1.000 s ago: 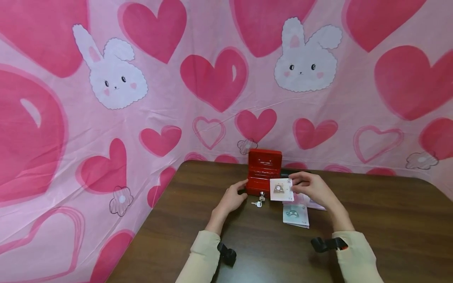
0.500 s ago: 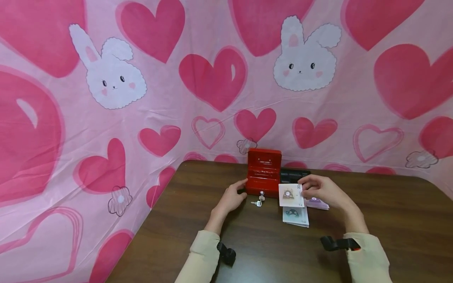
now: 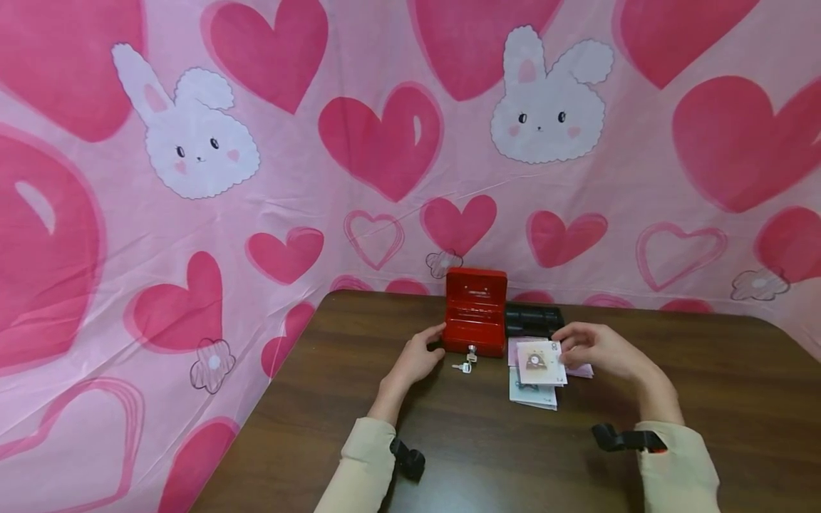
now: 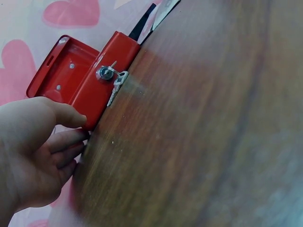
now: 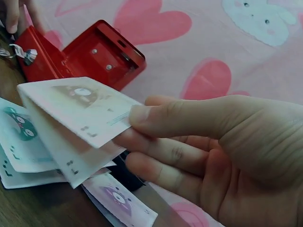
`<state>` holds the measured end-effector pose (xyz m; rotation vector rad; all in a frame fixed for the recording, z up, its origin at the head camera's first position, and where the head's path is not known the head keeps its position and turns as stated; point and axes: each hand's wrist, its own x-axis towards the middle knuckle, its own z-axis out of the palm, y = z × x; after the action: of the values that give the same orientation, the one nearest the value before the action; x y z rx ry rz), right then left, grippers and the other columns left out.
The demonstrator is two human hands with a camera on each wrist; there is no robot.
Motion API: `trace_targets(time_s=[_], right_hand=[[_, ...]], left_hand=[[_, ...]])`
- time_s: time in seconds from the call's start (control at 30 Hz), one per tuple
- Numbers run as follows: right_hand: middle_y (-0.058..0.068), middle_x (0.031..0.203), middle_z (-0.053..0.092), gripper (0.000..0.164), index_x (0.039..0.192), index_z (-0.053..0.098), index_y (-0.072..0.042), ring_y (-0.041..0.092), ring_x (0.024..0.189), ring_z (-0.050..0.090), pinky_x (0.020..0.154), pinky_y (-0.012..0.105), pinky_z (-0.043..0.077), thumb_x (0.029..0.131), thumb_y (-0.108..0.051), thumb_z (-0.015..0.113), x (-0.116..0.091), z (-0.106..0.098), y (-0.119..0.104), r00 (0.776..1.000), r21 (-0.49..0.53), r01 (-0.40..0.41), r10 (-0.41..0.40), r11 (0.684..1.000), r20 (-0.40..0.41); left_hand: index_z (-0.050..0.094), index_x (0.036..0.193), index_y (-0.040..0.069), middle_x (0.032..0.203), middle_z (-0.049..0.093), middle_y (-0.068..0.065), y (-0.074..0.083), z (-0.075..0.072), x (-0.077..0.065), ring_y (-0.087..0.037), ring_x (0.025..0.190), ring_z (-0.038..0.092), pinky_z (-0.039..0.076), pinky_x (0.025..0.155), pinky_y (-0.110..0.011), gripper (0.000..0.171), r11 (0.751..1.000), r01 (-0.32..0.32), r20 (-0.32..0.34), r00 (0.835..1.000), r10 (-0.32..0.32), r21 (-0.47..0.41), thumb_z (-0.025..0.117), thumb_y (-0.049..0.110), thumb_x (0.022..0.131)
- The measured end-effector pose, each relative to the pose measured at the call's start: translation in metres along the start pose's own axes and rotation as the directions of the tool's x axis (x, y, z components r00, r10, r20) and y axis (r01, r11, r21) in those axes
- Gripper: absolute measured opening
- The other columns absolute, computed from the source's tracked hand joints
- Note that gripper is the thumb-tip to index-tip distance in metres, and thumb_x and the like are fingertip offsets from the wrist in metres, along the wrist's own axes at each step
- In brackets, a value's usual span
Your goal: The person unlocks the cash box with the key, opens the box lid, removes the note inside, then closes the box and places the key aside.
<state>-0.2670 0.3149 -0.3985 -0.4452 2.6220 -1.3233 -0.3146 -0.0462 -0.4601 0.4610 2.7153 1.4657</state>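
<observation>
An open red cash box (image 3: 476,342) stands at the back of the table, lid raised, keys (image 4: 118,85) hanging at its front lock. My left hand (image 3: 415,361) holds its left front corner, with the thumb on the front face and the fingers by the side. My right hand (image 3: 606,350) pinches a folded, pale brown play banknote (image 5: 80,106) by one edge between thumb and fingers. That note hovers over other folded play notes: teal ones (image 3: 534,399), purple ones (image 5: 116,198) and a pinkish one (image 3: 514,352), partly covered.
A black tray-like object (image 3: 534,320) lies right of the box, against the back of the table. Behind the brown wooden table (image 3: 500,463) hangs a pink cloth (image 3: 385,235) with hearts and rabbits. Each wrist carries a black camera mount (image 3: 408,459).
My right hand has carried the brown note rightward and toward me, away from the box's front and over the other notes. The left hand has stayed at the box corner. The view has shifted slightly.
</observation>
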Motion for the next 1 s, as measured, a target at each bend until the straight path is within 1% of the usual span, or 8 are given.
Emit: trace_targets(time_s=[0.1,0.23,0.37,0.53,0.83,1.0], right_hand=[[0.012,0.1,0.068,0.041,0.124,0.06,-0.001,0.02,0.087,0.063,0.075,0.033,0.056,0.088,-0.02,0.071,-0.002,-0.003,0.004,1.0,-0.011,-0.003,0.003,1.0,0.028],[0.015,0.098,0.068,0.041,0.123,0.059,0.004,0.021,0.083,0.066,0.074,0.033,0.059,0.089,-0.015,0.07,-0.005,-0.007,0.012,0.997,0.024,0.001,-0.003,1.0,0.076],[0.016,0.099,0.067,0.043,0.124,0.057,0.006,0.021,0.085,0.064,0.075,0.032,0.06,0.089,-0.015,0.071,-0.011,-0.011,0.02,0.994,0.049,-0.026,0.021,0.998,0.104],[0.015,0.095,0.066,0.043,0.124,0.057,0.007,0.022,0.083,0.064,0.076,0.032,0.059,0.089,-0.014,0.07,-0.018,-0.015,0.028,0.989,0.06,-0.073,0.064,0.996,0.135],[0.014,0.097,0.067,0.043,0.124,0.056,0.008,0.021,0.083,0.064,0.076,0.032,0.059,0.09,-0.014,0.069,-0.022,-0.019,0.037,0.985,0.062,-0.098,0.088,0.993,0.147],[0.012,0.098,0.066,0.043,0.124,0.055,0.007,0.022,0.085,0.062,0.076,0.034,0.057,0.089,-0.014,0.07,-0.026,-0.021,0.041,0.981,0.054,-0.147,0.139,0.988,0.138]], left_hand=[[0.048,0.149,0.018,0.143,0.057,-0.012,-0.001,0.0,0.0,-0.027,0.135,0.05,0.037,0.114,-0.053,0.053,1.0,-0.002,0.002,1.0,0.002,-0.002,0.059,0.012,0.097],[0.048,0.149,0.018,0.143,0.057,-0.012,-0.001,-0.001,0.0,-0.027,0.135,0.05,0.038,0.113,-0.052,0.053,1.0,-0.003,0.001,1.0,0.003,-0.001,0.059,0.012,0.097],[0.048,0.149,0.018,0.143,0.057,-0.012,-0.002,-0.001,0.0,-0.028,0.136,0.05,0.037,0.114,-0.053,0.053,1.0,-0.004,0.001,1.0,0.004,-0.003,0.059,0.012,0.097],[0.048,0.149,0.018,0.143,0.057,-0.013,-0.002,0.0,0.001,-0.028,0.136,0.05,0.037,0.114,-0.052,0.053,1.0,-0.008,0.003,1.0,0.008,-0.006,0.058,0.012,0.097],[0.048,0.149,0.018,0.143,0.057,-0.013,-0.002,0.0,0.001,-0.027,0.136,0.05,0.036,0.114,-0.051,0.054,1.0,-0.01,0.003,1.0,0.01,-0.002,0.058,0.01,0.096],[0.048,0.148,0.017,0.142,0.057,-0.014,-0.002,0.0,0.001,-0.028,0.136,0.05,0.037,0.114,-0.051,0.054,1.0,-0.02,0.002,1.0,0.02,0.003,0.059,0.009,0.096]])
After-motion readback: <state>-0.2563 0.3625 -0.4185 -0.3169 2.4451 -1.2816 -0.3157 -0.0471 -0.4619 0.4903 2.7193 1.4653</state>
